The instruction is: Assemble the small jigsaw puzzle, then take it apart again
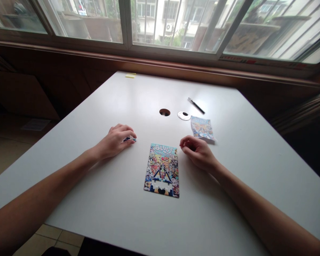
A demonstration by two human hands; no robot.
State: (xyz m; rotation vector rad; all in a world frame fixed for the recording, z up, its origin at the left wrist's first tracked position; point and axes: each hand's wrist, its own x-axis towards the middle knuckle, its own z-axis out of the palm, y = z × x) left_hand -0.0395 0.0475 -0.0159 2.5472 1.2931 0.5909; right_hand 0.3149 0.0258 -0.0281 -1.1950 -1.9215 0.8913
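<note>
A jigsaw puzzle [163,163] with a crowded, colourful cartoon picture lies flat on the white table [117,213]. Near its lower edge a pale gap shows in the picture. To the left of the puzzle, my left hand [116,139] rests on the table, its thumb and fingers curved round a few small puzzle pieces [128,138] that are partly hidden. At the puzzle's upper right, my right hand [198,151] lies on its side with the fingers curled in. Nothing shows in its hollow.
Beyond my right hand lies a small packet [202,126] with a similar picture. Farther back are a black pen [196,105], a round cable-hole cover [184,115] and the open cable hole [164,112]. A yellow sticky note [130,75] sits at the far edge, before the windows.
</note>
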